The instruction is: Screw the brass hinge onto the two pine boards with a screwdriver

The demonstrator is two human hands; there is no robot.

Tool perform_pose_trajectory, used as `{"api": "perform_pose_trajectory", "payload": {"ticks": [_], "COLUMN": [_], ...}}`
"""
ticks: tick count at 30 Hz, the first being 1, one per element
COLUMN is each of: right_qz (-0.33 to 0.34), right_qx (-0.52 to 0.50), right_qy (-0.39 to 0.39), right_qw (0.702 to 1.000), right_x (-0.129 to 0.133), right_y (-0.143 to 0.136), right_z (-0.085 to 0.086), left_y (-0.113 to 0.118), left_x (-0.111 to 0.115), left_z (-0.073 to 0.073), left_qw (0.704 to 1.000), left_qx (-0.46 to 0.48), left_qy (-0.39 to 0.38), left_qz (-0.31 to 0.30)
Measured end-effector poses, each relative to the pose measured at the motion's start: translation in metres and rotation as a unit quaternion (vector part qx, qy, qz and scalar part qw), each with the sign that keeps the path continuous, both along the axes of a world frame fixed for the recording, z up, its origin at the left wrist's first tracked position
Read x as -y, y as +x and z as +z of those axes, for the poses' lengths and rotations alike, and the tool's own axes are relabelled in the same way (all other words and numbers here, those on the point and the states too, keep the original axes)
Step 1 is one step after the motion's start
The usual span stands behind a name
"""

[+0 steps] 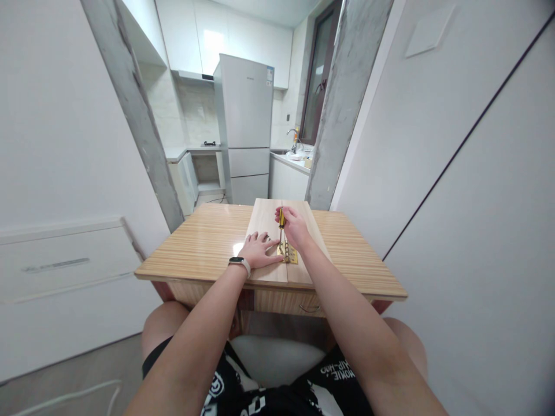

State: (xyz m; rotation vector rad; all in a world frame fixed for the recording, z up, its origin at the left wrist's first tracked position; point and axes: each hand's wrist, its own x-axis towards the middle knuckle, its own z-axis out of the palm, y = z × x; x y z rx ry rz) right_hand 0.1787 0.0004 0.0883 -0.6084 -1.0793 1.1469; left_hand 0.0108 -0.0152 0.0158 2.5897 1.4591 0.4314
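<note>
Hinge (293, 254) lies at left fingers (271, 245), below screwdriver (282, 218) in right fingers (288, 214).

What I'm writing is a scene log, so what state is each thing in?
Screwdriver: held near upright, tip down at the hinge
Hinge: opened flat across the boards' seam
Boards: lying flat, side by side
Left hand: fingers spread, braced beside the hinge
Right hand: closed on the screwdriver
Wristband: worn on the left wrist
Drawer: looks shut
Fridge: doors shut
</note>
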Motion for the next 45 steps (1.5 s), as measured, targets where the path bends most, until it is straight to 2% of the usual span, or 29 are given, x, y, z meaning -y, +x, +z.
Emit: {"api": "perform_pose_trajectory", "payload": {"ticks": [7,15,23,31,45], "right_qz": [-0.003,-0.037,-0.017,0.023,-0.005], "right_qx": [-0.006,0.027,0.062,0.005,0.045], "right_qy": [0.002,0.023,0.02,0.001,-0.001], "right_qw": [1.0,0.999,0.998,1.0,0.999], "right_x": [-0.001,-0.007,0.0,0.005,0.008], "right_y": [0.002,-0.002,0.0,0.004,0.004], "right_z": [-0.001,-0.004,0.0,0.007,0.007], "left_y": [0.0,0.0,-0.001,0.0,0.0], "left_x": [-0.001,-0.001,-0.001,-0.001,0.001], "left_z": [0.0,0.0,-0.001,-0.001,0.003], "left_qw": [1.0,1.0,1.0,1.0,1.0], "left_qx": [-0.005,-0.007,-0.005,-0.003,-0.004], "left_qy": [-0.001,0.001,0.007,0.0,-0.011], "left_qz": [0.001,-0.002,-0.004,-0.002,0.001]}}
